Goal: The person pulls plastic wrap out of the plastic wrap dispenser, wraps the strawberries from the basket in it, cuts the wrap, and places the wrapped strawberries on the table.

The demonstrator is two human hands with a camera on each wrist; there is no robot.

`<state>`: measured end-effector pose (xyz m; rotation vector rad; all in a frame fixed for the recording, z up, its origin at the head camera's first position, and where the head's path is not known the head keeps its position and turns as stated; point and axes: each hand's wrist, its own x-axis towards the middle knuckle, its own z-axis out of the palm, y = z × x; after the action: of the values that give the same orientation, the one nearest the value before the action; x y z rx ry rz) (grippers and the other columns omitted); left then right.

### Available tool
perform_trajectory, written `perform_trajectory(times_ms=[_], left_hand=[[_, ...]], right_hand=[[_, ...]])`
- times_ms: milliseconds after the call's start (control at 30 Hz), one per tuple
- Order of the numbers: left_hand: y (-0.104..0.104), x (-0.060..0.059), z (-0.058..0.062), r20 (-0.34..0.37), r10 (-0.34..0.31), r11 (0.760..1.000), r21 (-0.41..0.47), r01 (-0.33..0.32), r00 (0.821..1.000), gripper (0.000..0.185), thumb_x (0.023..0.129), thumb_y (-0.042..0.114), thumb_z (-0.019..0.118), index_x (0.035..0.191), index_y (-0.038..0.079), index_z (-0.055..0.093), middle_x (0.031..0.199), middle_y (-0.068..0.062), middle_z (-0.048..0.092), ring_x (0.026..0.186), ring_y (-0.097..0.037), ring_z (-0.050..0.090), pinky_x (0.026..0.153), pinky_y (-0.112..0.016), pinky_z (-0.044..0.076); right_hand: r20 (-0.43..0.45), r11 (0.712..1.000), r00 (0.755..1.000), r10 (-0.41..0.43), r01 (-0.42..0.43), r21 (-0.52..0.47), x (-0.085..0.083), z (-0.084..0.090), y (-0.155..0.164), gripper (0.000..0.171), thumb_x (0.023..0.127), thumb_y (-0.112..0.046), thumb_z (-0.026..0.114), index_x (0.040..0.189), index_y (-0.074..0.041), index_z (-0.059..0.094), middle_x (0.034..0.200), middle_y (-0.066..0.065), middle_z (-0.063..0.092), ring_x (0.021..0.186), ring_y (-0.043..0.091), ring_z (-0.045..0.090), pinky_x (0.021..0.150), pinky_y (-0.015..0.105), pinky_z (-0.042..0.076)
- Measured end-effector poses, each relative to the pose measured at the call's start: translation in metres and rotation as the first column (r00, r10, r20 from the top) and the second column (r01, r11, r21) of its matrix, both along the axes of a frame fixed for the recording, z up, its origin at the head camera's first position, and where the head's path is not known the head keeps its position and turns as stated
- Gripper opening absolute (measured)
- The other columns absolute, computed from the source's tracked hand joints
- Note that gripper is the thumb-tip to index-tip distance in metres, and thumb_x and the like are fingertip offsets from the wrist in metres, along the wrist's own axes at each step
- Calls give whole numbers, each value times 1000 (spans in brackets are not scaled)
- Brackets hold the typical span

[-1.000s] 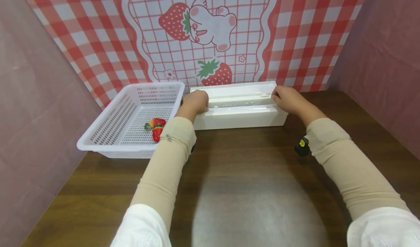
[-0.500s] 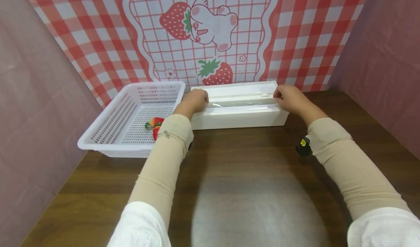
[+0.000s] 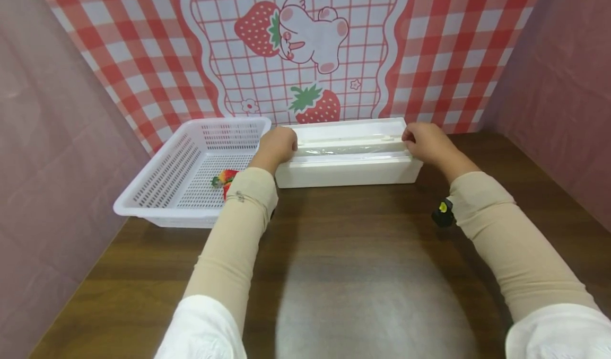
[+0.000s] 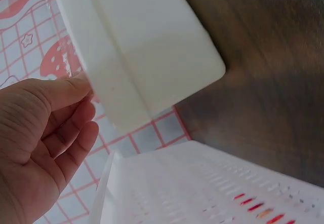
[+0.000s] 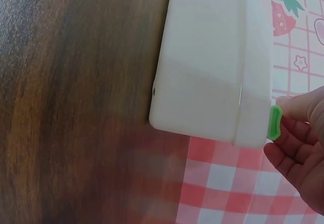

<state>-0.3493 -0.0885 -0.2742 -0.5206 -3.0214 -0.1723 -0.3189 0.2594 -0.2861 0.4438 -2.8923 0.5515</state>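
Note:
A long white box (image 3: 350, 173), apparently a cling film dispenser with its lid raised, stands against the cloth backdrop. Clear plastic film (image 3: 329, 151) glints across its opening. At the box's left end is my left hand (image 3: 278, 146); in the left wrist view its thumb and forefinger meet at the box's edge, where clear film shows, and they appear to pinch it. My right hand (image 3: 426, 140) is at the other end. Its thumb and forefinger pinch a small green piece (image 5: 275, 123) at the box's rim, as the right wrist view shows.
Left of the box stands a white perforated basket (image 3: 167, 214) with strawberries (image 3: 228, 178) in it, partly covered by my left forearm. Brown wooden table (image 3: 353, 263) lies in front. A red-checked cloth (image 3: 453, 46) hangs behind, and pink cloth (image 3: 563, 99) walls both sides.
My left hand has shifted slightly left and my right hand slightly right, so they are further apart. More of the box's left end and of the film shows.

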Motion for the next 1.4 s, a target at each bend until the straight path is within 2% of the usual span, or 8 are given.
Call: perform_trajectory(times_ms=[167,300,500,700,867,1000,1133,1400], left_hand=[[-4,1,5,-23,-8,1000,11,8,1000,15,80,-1,60,80,8,72,88,-5,70,81,-24,59,76,-38,51],[-8,-1,7,-11,-27,999,36,28,1000,11,82,0,64,84,6,73,93,-8,71,87,-26,61,83,-37,51],[-13,-6,7,-88,-39,998,45,43,995,9,81,2,68,86,6,73,93,-9,71,90,-27,63,87,-37,50],[-16,0,10,-92,-9,997,71,16,996,11,84,1,67,92,5,74,97,-10,71,96,-28,63,92,-37,49],[-17,1,13,-89,15,995,98,-6,996,12,86,1,66,94,5,74,100,-10,71,99,-28,62,94,-38,49],[-16,1,14,-89,40,993,116,-29,995,13,90,4,64,99,5,74,104,-9,71,102,-28,62,95,-38,48],[-15,1,13,-125,61,990,135,-43,990,14,92,7,64,102,6,74,108,-8,71,104,-27,63,95,-38,49],[-15,2,19,-160,122,983,157,-97,980,13,91,9,65,101,8,75,105,-7,72,102,-27,63,95,-38,48]], right_hand=[[-14,1000,1000,-7,7,14,1,2,4,12,92,-4,61,101,3,61,92,20,62,83,34,54,75,49,50],[-30,1000,1000,-6,6,15,0,1,5,11,92,-5,62,100,2,63,90,19,63,81,33,54,72,48,51],[-64,999,998,-26,24,-34,-3,0,7,11,93,-4,60,100,2,64,88,18,61,80,33,52,72,46,47],[-85,998,996,-40,36,-43,-5,3,7,12,94,-5,58,102,2,62,89,19,61,82,34,51,75,48,46],[-98,998,994,-40,34,-55,-4,7,8,13,94,-4,57,103,3,62,92,21,61,83,34,51,77,50,47],[-144,998,989,-27,19,-58,-3,10,9,12,93,-3,59,101,4,64,92,21,62,82,34,51,78,52,47],[-180,999,984,-18,10,-45,-1,13,9,10,91,-2,61,99,3,65,91,21,64,81,34,52,79,52,47],[-176,999,984,-33,33,-2,1,23,6,8,91,-2,62,98,2,64,90,20,63,81,33,53,78,51,49]])
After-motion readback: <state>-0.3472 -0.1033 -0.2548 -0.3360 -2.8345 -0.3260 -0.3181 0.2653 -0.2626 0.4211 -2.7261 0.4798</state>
